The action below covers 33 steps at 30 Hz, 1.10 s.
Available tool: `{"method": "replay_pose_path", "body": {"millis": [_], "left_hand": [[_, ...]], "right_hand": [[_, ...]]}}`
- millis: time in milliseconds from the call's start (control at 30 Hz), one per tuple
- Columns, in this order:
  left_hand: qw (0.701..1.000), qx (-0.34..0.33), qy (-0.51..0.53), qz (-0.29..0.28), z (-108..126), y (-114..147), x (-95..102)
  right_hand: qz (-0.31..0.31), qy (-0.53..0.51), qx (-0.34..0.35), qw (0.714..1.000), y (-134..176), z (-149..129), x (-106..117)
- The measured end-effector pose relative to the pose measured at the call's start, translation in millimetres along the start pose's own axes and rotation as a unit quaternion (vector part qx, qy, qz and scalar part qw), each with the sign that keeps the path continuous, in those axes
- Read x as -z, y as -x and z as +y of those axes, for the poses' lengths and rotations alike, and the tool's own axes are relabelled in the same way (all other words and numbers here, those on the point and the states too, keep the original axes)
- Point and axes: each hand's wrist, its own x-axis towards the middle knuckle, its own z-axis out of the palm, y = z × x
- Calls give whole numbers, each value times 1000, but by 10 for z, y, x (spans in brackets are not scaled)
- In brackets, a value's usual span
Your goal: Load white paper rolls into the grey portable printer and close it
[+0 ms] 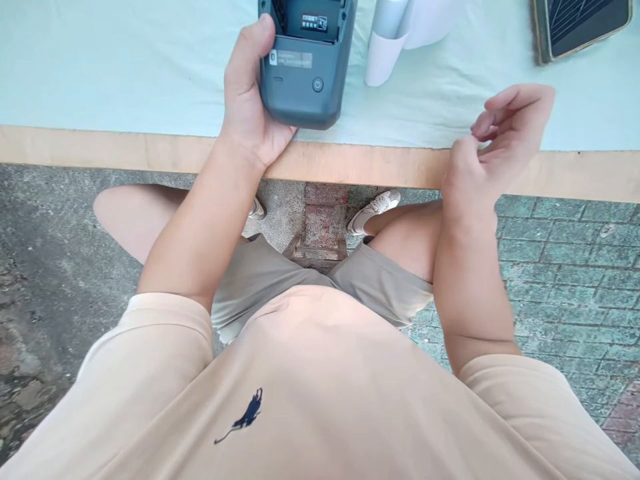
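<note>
My left hand [250, 100] is closed around the left side of a dark grey-blue portable printer [300, 80], its thumb on the upper left edge. The printer's compartment faces up, uncovered, with a small printed label inside. Below that are a Bluetooth sticker and a round power button. My right hand [505, 140] hovers by the table's front edge, fingers loosely bent and apart, with nothing visible in them. Between the two hands, farther back, a roll of white paper [387, 53] lies with its loose end unrolled to the right. The printer's far end is cut off by the frame.
A smartphone [587, 27] in a case rests at the table's back right. Pale green cloth [125, 67] covers the tabletop, leaving a bare wooden front edge [350, 163]. My legs and part of a wooden stool [320, 253] are below, over paving.
</note>
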Motion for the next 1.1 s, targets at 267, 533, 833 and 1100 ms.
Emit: {"method": "replay_pose_path", "body": {"millis": [267,533,833,1100], "left_hand": [[999,7,-10,-30,18,40,-26],[998,52,39,-4,99,166,-99],[989,37,145,-17,88,177,-52],[992,51,112,26,61,162,-67]], "right_hand": [[-9,34,-42,998,-9,-40,41],[12,81,-58,995,7,-78,-16],[12,170,-94,981,-11,-127,-71],[-7,155,-50,987,4,-100,-82]]}}
